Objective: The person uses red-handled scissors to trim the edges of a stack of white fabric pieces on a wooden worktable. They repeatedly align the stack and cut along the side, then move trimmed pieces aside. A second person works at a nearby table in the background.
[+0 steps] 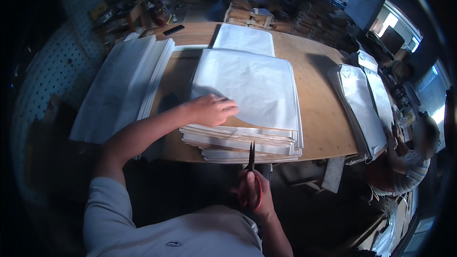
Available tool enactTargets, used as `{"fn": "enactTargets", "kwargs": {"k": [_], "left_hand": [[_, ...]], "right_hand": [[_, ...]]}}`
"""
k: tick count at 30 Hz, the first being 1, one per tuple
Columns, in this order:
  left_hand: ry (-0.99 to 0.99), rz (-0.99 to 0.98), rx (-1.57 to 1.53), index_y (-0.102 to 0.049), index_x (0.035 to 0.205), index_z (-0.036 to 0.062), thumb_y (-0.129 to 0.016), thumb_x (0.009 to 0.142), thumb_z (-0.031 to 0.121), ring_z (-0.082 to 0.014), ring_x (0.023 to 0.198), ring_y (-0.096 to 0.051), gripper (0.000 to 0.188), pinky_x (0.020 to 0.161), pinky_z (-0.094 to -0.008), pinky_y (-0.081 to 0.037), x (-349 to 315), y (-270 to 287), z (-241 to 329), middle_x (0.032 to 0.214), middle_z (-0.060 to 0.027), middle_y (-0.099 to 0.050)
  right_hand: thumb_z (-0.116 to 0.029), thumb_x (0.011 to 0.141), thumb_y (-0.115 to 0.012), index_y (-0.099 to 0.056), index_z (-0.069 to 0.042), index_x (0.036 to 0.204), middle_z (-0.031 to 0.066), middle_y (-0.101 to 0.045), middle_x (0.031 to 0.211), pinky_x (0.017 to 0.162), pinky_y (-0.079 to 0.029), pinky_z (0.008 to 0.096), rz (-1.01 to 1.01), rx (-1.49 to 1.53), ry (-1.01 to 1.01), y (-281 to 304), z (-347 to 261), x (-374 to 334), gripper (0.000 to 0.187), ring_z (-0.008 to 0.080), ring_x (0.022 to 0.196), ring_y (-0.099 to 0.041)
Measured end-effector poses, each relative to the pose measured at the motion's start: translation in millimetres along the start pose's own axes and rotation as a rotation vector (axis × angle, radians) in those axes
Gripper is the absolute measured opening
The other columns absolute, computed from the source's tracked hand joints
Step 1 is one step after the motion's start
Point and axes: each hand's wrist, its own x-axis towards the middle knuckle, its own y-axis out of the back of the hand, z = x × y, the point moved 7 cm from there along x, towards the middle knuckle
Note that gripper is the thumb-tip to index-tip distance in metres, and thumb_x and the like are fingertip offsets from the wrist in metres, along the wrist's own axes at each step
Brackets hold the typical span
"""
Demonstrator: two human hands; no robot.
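A thick stack of white sheets or flat bags (245, 88), with brownish layers along its near edge, lies on the wooden table in front of me. My left hand (212, 110) reaches across from the left, its fingers closed at the near edge of the top white sheet. That edge is lifted in a curve, baring a brown strip beneath; the fingertips are partly hidden. Below the table's front edge, my right hand (266, 201) grips red-handled scissors (251, 158). Their dark blades point up toward the stack, tips slightly apart, and do not seem to touch it.
More white stacks lie at the table's left (116, 83) and right (359, 95). Another white sheet (245, 38) and a small black object (173, 30) are at the far side. At the right sits another person (404, 166) near the right stack. Cartons (247, 15) crowd the background.
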Motion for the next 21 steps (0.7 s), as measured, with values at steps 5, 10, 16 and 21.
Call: {"fn": "enactTargets", "kwargs": {"k": [5,10,16,21], "left_hand": [[-0.001,0.21,0.113,-0.063,0.087,0.0071,-0.071,0.084,0.01,-0.0192,0.076,-0.066,0.009,0.061,-0.0322,-0.056,12,3,19,0.084,-0.0044,-0.057],[-0.008,0.271,0.122,-0.063,0.083,0.0076,-0.073,0.081,0.009,-0.0183,0.077,-0.065,0.01,0.058,-0.0317,-0.053,11,11,25,0.085,-0.0039,-0.058],[-0.046,0.323,0.191,-0.056,0.077,0.0098,-0.067,0.079,0.009,-0.0151,0.076,-0.062,0.011,0.057,-0.0297,-0.053,9,19,34,0.08,-0.0021,-0.052],[-0.058,0.32,0.183,-0.056,0.077,0.0094,-0.067,0.08,0.009,-0.0149,0.077,-0.062,0.011,0.056,-0.0298,-0.052,12,21,35,0.081,-0.0023,-0.052]], "right_hand": [[-0.053,0.105,-0.053,-0.06,0.006,0.113,0.0029,-0.055,0.066,0.072,-0.059,0.0315,0.112,-0.032,0.041,32,-16,11,0.061,0.0102,0.06,-0.057],[-0.065,0.101,-0.05,-0.056,0.008,0.116,0.0056,-0.056,0.062,0.074,-0.06,0.0355,0.158,-0.104,0.064,59,-28,20,0.075,0.0132,0.048,-0.055],[-0.066,0.101,-0.051,-0.058,0.008,0.111,0.0049,-0.056,0.061,0.071,-0.059,0.0337,0.213,-0.159,-0.003,80,-36,37,0.075,0.0127,0.047,-0.054],[-0.067,0.1,-0.052,-0.06,0.007,0.108,0.0043,-0.053,0.059,0.067,-0.059,0.0337,0.244,-0.155,-0.022,91,-42,49,0.075,0.0127,0.043,-0.051]]}}
